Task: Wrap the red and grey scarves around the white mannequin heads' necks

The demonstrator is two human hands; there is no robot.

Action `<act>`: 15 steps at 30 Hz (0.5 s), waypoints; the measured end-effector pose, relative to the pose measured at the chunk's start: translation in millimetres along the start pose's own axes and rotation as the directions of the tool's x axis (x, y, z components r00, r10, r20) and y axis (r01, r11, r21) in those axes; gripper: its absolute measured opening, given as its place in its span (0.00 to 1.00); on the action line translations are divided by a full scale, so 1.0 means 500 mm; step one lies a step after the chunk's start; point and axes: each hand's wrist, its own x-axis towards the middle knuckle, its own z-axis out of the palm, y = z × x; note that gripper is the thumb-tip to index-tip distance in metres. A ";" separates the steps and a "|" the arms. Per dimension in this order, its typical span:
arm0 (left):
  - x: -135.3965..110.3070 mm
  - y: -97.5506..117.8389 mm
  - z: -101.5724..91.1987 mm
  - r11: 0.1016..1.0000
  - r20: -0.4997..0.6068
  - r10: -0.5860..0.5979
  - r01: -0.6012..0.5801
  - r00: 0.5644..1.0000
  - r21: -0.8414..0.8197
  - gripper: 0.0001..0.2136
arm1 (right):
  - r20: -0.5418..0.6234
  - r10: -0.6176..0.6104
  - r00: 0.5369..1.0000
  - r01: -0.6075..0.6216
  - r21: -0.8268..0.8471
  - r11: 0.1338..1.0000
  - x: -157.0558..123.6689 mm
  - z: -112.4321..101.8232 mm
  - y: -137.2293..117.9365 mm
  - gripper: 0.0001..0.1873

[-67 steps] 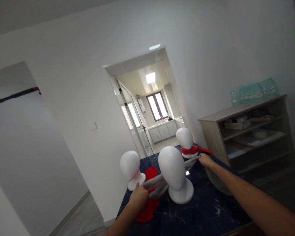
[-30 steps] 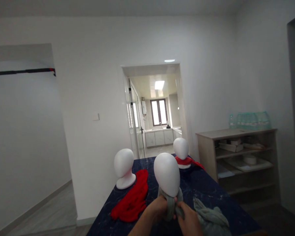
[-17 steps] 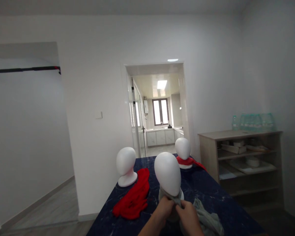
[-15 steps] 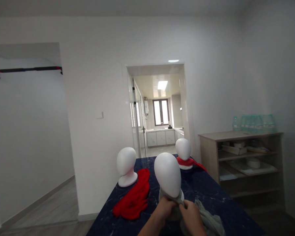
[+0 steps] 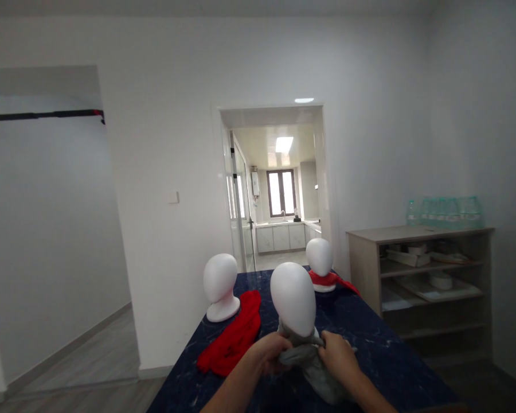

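Nearest me on the dark blue table stands a white mannequin head [image 5: 293, 298], with a grey scarf [image 5: 305, 357] wrapped round its neck. My left hand [image 5: 270, 351] grips the scarf at the left of the neck. At the right, my right hand [image 5: 336, 354] pinches another part of it. Grey cloth is drawn between the two hands and bunches below them, in front of the head. Some of my left fingers are hidden by the cloth and the hand itself.
On the table [image 5: 382, 361], a red scarf [image 5: 234, 338] lies beside a bare mannequin head [image 5: 221, 284] at left. A third head [image 5: 319, 257], further back, wears a red scarf [image 5: 327, 279]. To the right stands a shelf unit [image 5: 417, 233] with water bottles [image 5: 449, 212] on top.
My hands have moved apart, left hand leftward and right hand slightly up. The loose grey cloth at the right has been drawn in front of the neck between them.
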 end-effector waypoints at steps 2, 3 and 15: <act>-0.019 0.012 -0.030 0.987 -0.039 0.026 -0.019 0.999 0.159 0.15 | 0.005 -0.002 1.000 0.002 -0.007 1.000 0.002 -0.003 0.003 0.06; -0.029 0.016 -0.044 0.974 -0.061 0.051 -0.036 0.997 0.226 0.14 | 0.006 0.000 1.000 0.000 -0.017 1.000 0.002 -0.006 0.004 0.07; -0.063 0.007 -0.055 0.985 -0.185 0.170 -0.169 0.968 0.022 0.06 | 0.028 0.025 0.999 -0.026 0.017 1.000 -0.005 -0.007 -0.001 0.06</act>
